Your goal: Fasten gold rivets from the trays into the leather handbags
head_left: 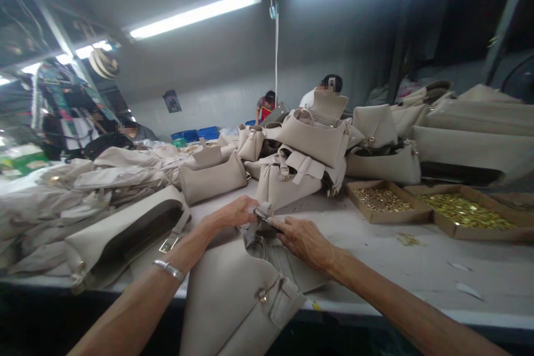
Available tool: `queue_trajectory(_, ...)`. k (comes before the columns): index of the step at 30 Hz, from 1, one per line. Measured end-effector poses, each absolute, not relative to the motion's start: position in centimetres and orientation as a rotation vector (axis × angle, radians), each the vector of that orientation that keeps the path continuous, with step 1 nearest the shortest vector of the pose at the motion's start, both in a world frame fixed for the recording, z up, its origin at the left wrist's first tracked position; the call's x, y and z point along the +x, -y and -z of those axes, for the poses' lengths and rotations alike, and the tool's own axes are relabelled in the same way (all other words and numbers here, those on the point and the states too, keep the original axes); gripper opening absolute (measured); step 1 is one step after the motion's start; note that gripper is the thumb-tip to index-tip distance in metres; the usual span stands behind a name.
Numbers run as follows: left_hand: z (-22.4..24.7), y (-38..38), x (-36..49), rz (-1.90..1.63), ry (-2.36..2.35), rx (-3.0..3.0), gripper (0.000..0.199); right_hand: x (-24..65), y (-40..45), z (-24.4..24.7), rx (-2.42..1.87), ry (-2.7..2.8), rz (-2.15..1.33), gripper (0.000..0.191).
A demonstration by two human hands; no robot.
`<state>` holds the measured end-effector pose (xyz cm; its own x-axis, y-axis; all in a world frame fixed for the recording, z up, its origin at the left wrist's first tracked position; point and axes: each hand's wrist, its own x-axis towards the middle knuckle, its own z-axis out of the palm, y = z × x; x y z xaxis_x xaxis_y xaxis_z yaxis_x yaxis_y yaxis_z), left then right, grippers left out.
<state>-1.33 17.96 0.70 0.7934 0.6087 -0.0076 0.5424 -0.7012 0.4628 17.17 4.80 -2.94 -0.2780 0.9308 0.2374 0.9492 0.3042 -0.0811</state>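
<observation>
Left hand: the left hand [238,212] has its fingertips drawn together on one end of a slim grey piece [262,213], just above the held bag.
Right hand: the right hand [303,238] comes from the other side, thumb and forefinger pressed in on the near end of that piece; whether it is a tool or a fitting, I cannot tell.
Held bag: the beige held bag [225,283] lies under both hands, its lower part hanging over the edge of the table [375,267].
State of work: its body looks formed, with a gold clasp [262,296] on it; the end between the fingers looks unfinished, though whether its fitting is fastened is hidden.
Left of held bag: an open bag [120,214] on its side, with a buckle [169,243] on its strap.
Beyond held bag: a heap of bags [312,139] crowds close, limiting room past the fingertips.
Right of held bag: a first carton [400,217] of small metal parts, a second carton [479,233] of gold pieces, loose gold bits [409,239] and white scraps [469,291].
Past the heap: a person in red [267,108] and a person in white [308,99].
</observation>
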Motion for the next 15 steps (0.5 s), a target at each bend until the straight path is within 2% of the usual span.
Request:
queue_trajectory(3, -0.8, -17.5, -1.4, -0.251, -0.861, 2.587, 0.013, 16.6, -4.8, 2.9, -1.759, 2.278, 0.09, 0.046)
queue_trajectory(9, -1.5, -16.3, -4.5, -0.495, -0.977, 2.673, 0.037, 20.9, -2.1, -1.7, -1.329, 2.246, -0.334, 0.038)
queue_trajectory(12, -3.9, -14.5, -5.7, -0.572, -1.005, 2.673, 0.033, 25.7, -0.5, -4.2, -1.504, 2.017, -0.509, 0.043)
queue_trajectory(15, -7.7, -11.8, -5.0, -0.528, -0.771, 2.642, 0.026, 29.6, 0.1, -4.5, -1.725, 1.892, -0.516, 0.046)
